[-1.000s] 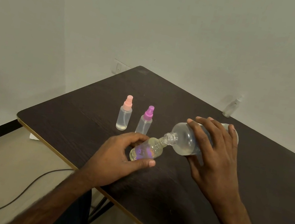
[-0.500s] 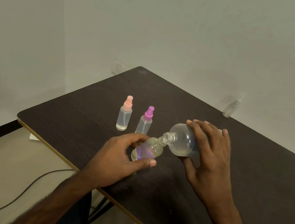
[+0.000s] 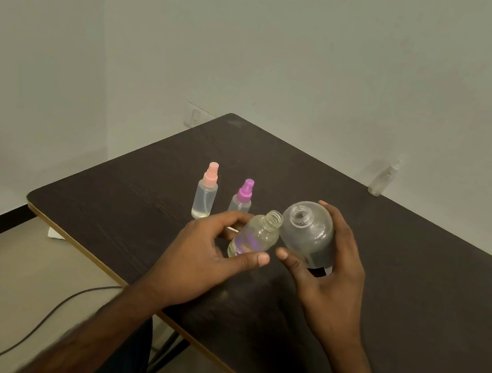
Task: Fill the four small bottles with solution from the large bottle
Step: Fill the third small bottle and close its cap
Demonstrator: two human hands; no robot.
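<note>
1. A dark table (image 3: 415,298) spans the centre and lower right of the frame and serves as the work surface.
2. At centre, the right hand (image 3: 333,277) wraps around the large bottle (image 3: 309,230), mouth angled upward, apparently so nothing spills.
3. Just left of it, the left hand (image 3: 210,252) pinches the uncapped small bottle (image 3: 257,236), steadying it. Its purple patch is unreadable.
4. The pink-capped bottle (image 3: 205,195) and purple-capped bottle (image 3: 241,200) stand left of centre, seemingly finished.
5. The clear bottle (image 3: 382,180) waits at the upper right, by the wall.

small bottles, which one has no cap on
The small bottle in the left hand: its threaded neck is bare. The pink-topped bottle, purple-topped bottle and far clear bottle all wear spray tops.
</note>
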